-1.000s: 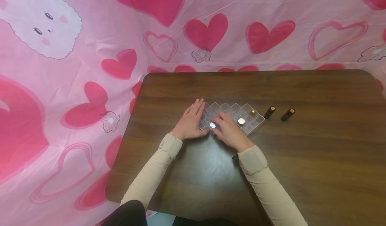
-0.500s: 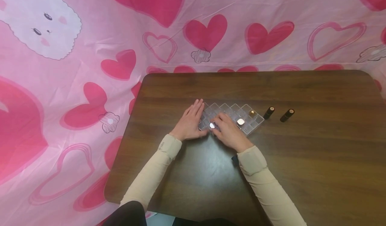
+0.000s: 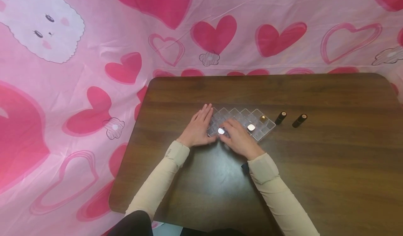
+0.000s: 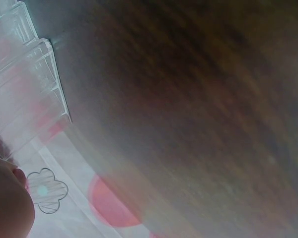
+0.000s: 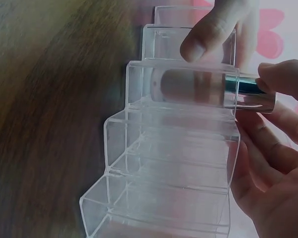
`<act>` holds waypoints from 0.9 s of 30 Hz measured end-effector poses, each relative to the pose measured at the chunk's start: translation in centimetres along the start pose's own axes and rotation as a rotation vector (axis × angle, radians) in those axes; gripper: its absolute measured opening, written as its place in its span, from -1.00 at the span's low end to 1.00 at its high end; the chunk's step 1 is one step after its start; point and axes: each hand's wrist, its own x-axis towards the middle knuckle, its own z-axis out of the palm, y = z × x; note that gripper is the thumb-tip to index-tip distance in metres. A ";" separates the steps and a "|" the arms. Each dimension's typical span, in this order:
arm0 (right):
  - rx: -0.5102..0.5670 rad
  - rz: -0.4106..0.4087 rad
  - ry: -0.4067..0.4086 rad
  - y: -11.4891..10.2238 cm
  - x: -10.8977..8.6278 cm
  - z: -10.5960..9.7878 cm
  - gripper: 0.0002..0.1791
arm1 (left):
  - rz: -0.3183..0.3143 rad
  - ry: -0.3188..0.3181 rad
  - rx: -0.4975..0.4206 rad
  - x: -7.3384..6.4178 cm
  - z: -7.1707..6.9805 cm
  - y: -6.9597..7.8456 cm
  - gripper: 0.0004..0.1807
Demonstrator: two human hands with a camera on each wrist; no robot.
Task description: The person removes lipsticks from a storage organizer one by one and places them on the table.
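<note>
A clear stepped organizer (image 3: 246, 115) with many small compartments stands on the table. Its left end is steadied by my left hand (image 3: 196, 126), fingers straight along the side and thumb at the front. With fingers and thumb, my right hand (image 3: 240, 138) pinches the shiny silver cap of a cosmetic tube (image 5: 248, 94). In the right wrist view the tube's pale brownish body lies inside a front compartment, and the cap sticks out past the rim. Also in the organizer are a square-topped silvery item (image 3: 251, 127) and a small gold-topped item (image 3: 262, 118).
Two black lipstick-like tubes, the nearer tube (image 3: 281, 118) and the farther tube (image 3: 299, 120), stand right of the organizer. A small dark object (image 3: 244, 167) is partly hidden by the right wrist. A pink heart-print cloth (image 3: 176, 5) hangs behind the brown table (image 3: 330, 180).
</note>
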 end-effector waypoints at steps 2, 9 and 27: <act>0.004 0.007 0.000 -0.1 0.0 0.0 -0.68 | -0.001 0.001 -0.006 0.0 0.0 0.0 0.19; 0.032 0.025 0.010 -0.3 -0.1 0.0 -0.67 | -0.006 0.004 -0.015 -0.1 0.0 0.1 0.18; 0.078 0.000 0.012 -0.5 -0.2 -0.4 -0.62 | -0.009 0.001 -0.025 -0.1 0.0 0.0 0.19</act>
